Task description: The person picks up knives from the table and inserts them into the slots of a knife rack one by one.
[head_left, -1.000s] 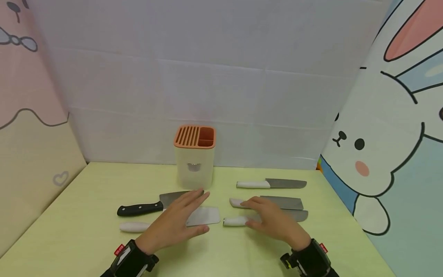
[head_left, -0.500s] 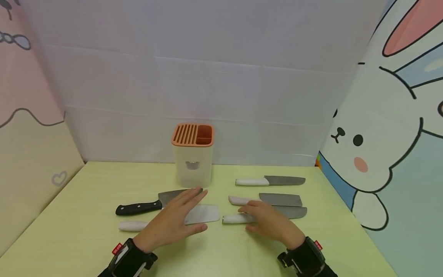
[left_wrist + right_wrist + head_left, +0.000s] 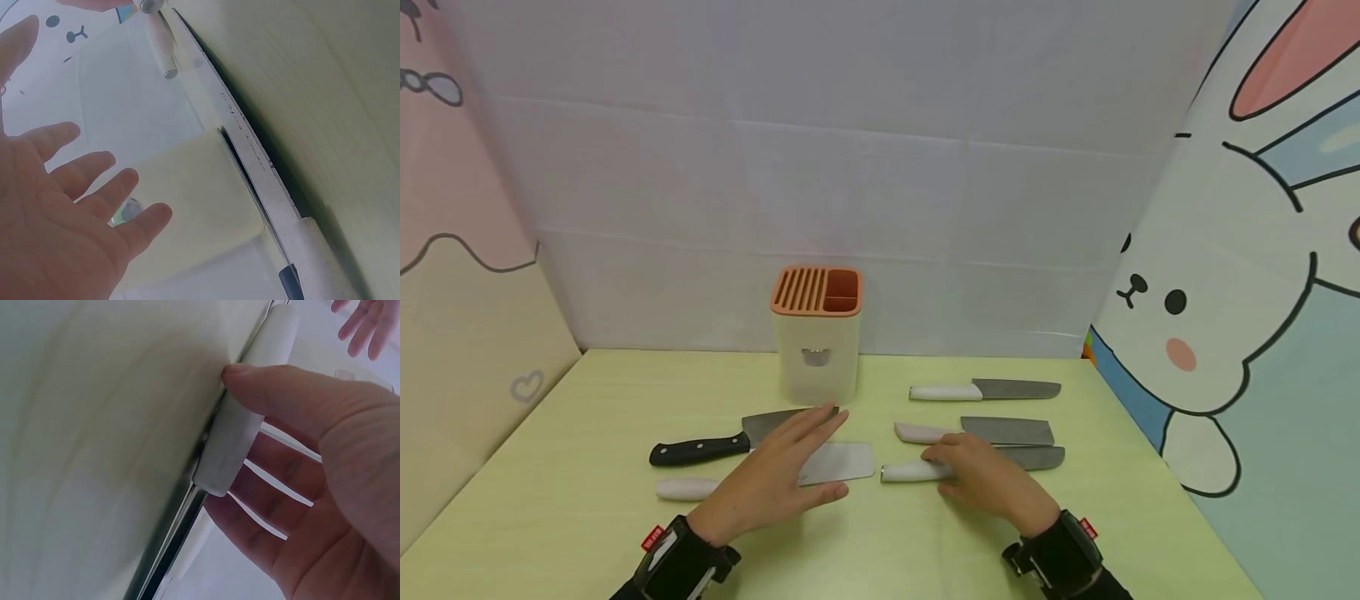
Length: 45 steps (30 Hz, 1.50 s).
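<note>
My right hand [image 3: 988, 479] has its thumb and fingers around the white handle of the nearest right-hand knife [image 3: 906, 473]. In the right wrist view the thumb lies on one side of that knife's handle [image 3: 228, 450], fingers on the other; the blade is close to the table. My left hand [image 3: 775, 483], fingers spread and holding nothing, hovers over two cleavers. It partly covers the black-handled cleaver [image 3: 700, 451] and the white-handled cleaver [image 3: 846, 461]. In the left wrist view the palm [image 3: 56, 219] is bare, beside the white-handled cleaver's blade [image 3: 250, 150].
A cream knife block [image 3: 816, 362] with an orange slotted top stands at the back middle. Right of it lie a white-handled knife [image 3: 943, 392] and, closer in, a broad-bladed knife [image 3: 1007, 430]. A white sheet [image 3: 880, 192] hangs behind the yellow table [image 3: 625, 400].
My right hand has lowered onto the nearest knife's handle and its thumb and fingers have closed around it. The left hand stays spread over the cleavers; the view has shifted slightly.
</note>
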Tool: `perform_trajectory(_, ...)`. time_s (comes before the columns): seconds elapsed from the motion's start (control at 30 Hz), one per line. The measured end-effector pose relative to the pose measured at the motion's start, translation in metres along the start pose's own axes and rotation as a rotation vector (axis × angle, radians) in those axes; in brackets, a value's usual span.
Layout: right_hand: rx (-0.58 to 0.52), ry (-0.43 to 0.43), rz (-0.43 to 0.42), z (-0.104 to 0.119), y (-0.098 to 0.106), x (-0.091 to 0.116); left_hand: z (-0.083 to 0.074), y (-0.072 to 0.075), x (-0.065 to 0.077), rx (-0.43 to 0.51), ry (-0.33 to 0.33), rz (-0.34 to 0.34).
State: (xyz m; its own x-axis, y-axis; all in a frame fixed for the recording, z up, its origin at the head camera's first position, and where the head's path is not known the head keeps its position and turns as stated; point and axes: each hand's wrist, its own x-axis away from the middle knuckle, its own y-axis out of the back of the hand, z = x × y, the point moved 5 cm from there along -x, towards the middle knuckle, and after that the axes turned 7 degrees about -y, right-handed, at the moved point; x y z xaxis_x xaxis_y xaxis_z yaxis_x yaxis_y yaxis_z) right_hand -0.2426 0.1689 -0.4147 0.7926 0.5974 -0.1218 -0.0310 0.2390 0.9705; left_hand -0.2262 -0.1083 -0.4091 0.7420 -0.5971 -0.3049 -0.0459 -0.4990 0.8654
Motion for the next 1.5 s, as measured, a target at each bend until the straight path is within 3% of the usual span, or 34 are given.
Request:
perform_trajectory(0.2, 0.012, 0.034, -0.041, 0.0, -0.002, -0.001, 0.001, 0.001, 0.002, -0.001, -0.017, -0.016)
perform_trajectory(1.17, 0.009, 0.048, -0.031, 0.003, -0.002, -0.002, 0.004, -0.001, 0.002, 0.022, -0.011, -0.001)
perform_trajectory(1.5, 0.007, 0.07, -0.091, 0.017, 0.008, -0.004, 0.004, -0.002, 0.001, 0.122, 0.041, 0.023)
